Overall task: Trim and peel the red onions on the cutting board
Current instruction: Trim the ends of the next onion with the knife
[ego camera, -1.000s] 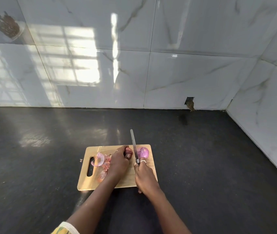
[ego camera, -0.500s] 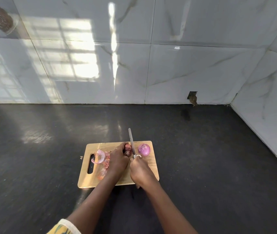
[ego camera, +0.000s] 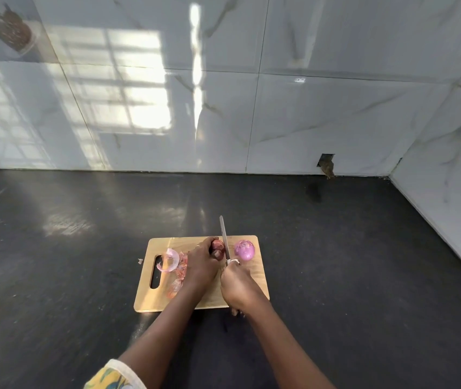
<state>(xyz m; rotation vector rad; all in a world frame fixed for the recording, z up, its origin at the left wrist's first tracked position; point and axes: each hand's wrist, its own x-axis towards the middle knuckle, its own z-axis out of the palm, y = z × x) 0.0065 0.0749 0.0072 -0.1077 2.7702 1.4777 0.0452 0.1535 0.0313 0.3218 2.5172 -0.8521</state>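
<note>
A wooden cutting board [ego camera: 212,300] lies on a dark counter. My left hand [ego camera: 201,266] grips an unpeeled dark red onion [ego camera: 217,246] near the board's far edge. My right hand [ego camera: 237,284] grips the handle of a knife [ego camera: 224,237]; its blade points away from me and lies right against the onion's right side. A peeled purple onion [ego camera: 244,250] sits free at the board's far right corner. Pink onion skins [ego camera: 172,262] are piled beside the board's handle slot on the left.
The dark counter [ego camera: 350,270] spreads wide on all sides of the board. Glossy marble wall tiles [ego camera: 308,122] close the back and the right side. A small hole [ego camera: 326,163] sits low in the back wall. A skin scrap [ego camera: 140,261] lies left of the board.
The knife has shifted left, away from the peeled onion, until the blade lies against the onion in my left hand. My right hand followed it closer to my left hand.
</note>
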